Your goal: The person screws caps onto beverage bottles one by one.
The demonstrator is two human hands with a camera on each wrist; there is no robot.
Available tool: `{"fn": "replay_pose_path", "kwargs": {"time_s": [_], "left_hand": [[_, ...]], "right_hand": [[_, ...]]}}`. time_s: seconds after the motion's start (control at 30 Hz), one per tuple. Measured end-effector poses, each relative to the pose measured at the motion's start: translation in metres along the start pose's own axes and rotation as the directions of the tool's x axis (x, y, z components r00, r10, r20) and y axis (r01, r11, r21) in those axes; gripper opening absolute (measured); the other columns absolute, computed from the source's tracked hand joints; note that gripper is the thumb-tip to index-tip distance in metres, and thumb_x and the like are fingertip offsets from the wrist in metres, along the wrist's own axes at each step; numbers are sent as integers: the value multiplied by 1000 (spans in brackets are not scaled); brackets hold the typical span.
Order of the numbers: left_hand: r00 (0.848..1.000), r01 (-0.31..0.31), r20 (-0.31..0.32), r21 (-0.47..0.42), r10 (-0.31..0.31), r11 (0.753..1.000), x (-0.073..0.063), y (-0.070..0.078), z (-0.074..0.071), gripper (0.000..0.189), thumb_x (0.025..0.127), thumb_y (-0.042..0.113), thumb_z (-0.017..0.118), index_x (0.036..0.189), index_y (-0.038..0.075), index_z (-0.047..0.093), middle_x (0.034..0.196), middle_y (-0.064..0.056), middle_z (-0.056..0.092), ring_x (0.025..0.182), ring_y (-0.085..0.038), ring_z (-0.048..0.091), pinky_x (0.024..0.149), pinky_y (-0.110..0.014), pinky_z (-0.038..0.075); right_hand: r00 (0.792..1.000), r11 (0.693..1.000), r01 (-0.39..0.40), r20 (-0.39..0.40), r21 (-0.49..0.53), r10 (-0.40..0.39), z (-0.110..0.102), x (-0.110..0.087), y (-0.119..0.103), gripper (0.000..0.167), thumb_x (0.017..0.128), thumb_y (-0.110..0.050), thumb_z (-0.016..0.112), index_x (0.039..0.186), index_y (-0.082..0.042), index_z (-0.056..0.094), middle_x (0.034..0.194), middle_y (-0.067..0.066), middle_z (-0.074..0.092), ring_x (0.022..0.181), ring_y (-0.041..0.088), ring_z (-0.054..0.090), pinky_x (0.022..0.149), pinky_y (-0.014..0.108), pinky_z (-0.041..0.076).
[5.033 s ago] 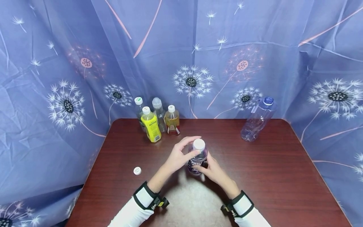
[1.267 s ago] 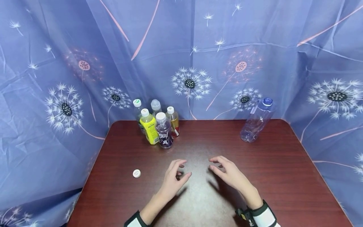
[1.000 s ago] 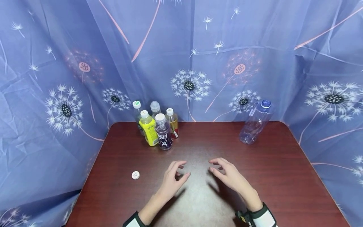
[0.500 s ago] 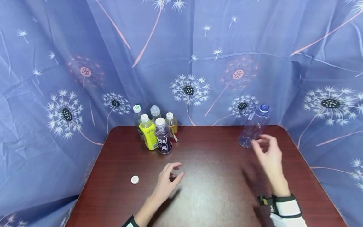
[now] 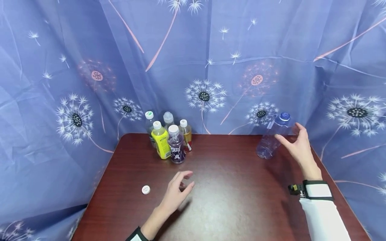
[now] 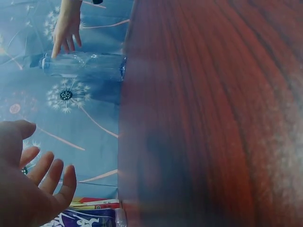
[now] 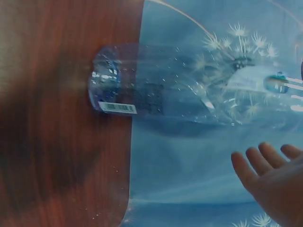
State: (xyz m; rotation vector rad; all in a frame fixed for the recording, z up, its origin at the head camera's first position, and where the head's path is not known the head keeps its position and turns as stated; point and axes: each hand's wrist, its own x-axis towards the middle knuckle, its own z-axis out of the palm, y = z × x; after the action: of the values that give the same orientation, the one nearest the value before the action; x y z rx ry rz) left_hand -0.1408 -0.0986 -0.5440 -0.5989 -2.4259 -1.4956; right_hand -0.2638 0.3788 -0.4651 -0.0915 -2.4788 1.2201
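At the back right of the table a large clear plastic bottle (image 5: 270, 139) with a blue neck stands upright. My right hand (image 5: 298, 144) is beside its upper part, thumb and fingers spread with nothing between them; in the right wrist view the fingers (image 7: 258, 163) are apart from the bottle (image 7: 165, 85). My left hand (image 5: 176, 189) hovers over the table's middle left, fingers relaxed and holding nothing. A purple-labelled bottle (image 5: 176, 147) with a white cap stands beyond it, and a loose white cap (image 5: 146, 189) lies to its left.
Beside the purple bottle stand a yellow-labelled bottle (image 5: 161, 144), an amber drink bottle (image 5: 186, 135) and clear bottles with a green-marked cap (image 5: 149, 115) and a translucent cap (image 5: 168, 117). A patterned blue curtain (image 5: 229, 110) hangs behind the table (image 5: 229, 187).
Earlier both hands held the purple-labelled bottle; it now stands with the group at the back left. My right hand has since moved right and forward to the large clear bottle.
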Motion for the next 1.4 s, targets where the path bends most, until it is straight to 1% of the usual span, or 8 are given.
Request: {"fn": "replay_pose_path", "kwargs": {"time_s": [0.13,0.27,0.4,0.5,0.73,0.93,1.23,1.4], "left_hand": [[994,-93,51,27,92,995,-3,-3,-1,48,92,9,78,137,11,62,125,-9,67,107,-31,65,79,-37,62],[982,-160,111,65,152,985,-5,-6,-3,52,91,13,81,139,11,61,126,-3,66,108,-25,65,79,-31,60],[980,-160,136,79,148,984,-6,-7,-6,51,91,16,81,138,9,61,125,-3,66,109,-22,64,79,-30,60],[979,-160,137,77,148,984,-6,-7,-7,50,92,15,80,138,8,61,125,-6,67,109,-23,64,79,-34,60],[981,-172,105,99,161,980,-7,-8,-10,48,92,12,79,137,9,62,125,-10,67,112,-23,62,80,-37,61],[986,-154,84,97,146,983,-7,-9,-12,45,93,11,78,135,5,63,126,-7,66,113,-22,61,80,-40,61],[990,-125,73,83,119,989,-7,-11,-15,43,95,13,76,136,10,63,129,-5,66,115,-26,61,83,-43,61],[992,-110,71,75,105,991,-5,-11,-14,43,95,13,76,136,12,63,130,-3,65,114,-24,61,83,-40,62]], "right_hand": [[993,999,-42,115,30,38,-6,15,4,103,96,-34,74,165,-3,4,163,35,23,143,51,34,117,45,39],[978,995,-79,198,60,66,-5,26,7,108,96,-36,74,165,-3,-3,166,35,12,148,54,23,120,68,23],[970,998,-33,244,60,18,3,28,12,99,97,-31,75,163,-1,8,151,35,37,129,33,49,106,37,45],[971,1000,0,238,30,-7,10,26,17,84,97,-32,75,156,0,24,134,29,53,109,8,53,87,19,42],[985,999,-20,172,-33,25,19,19,19,77,95,-40,75,142,4,33,129,28,57,120,34,52,98,53,41],[986,999,-32,164,-25,36,19,13,18,77,96,-40,75,141,4,31,130,32,55,125,45,50,101,61,38],[986,1000,9,168,-7,-7,26,-4,8,77,95,-32,77,146,2,30,126,27,59,103,4,52,88,22,43],[984,999,42,174,-14,-39,28,-17,4,78,94,-28,80,148,1,31,126,30,60,110,20,55,87,24,42]]}}
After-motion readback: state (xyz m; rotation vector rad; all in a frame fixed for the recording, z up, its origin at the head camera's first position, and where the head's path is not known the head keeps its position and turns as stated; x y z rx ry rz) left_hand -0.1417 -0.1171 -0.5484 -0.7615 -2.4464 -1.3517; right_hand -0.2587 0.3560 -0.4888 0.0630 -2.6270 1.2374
